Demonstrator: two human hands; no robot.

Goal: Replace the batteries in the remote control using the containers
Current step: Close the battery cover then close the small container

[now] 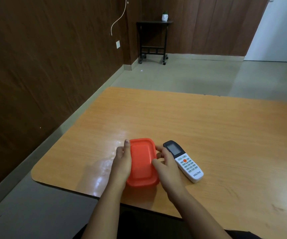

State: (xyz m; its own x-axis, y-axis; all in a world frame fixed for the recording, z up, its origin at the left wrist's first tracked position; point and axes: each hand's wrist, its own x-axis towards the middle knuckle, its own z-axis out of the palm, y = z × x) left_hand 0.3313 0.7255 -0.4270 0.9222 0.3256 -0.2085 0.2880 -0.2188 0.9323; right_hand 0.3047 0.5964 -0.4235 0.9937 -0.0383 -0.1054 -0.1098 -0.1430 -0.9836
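On table (225,135): left hand (122,163), right hand (167,167) grip red box (142,163) by opposite sides, fingers curled; remote (186,163) just right.

The desk (208,126) has an orange-brown wood-grain top, smooth and glossy, with pale glare towards 7 o'clock. The container (142,163) is smooth orange plastic with a soft satin sheen on its lid. At its 3 o'clock the remote (189,168) is glossy white plastic, its far end shiny black around a grey display. The wall (44,66) at 9 o'clock is matt, dark wood-grain panelling. The floor (182,75) is smooth and faintly reflective. At 12 o'clock the side table (154,23) looks matt black; the pot (164,17) on it is white.
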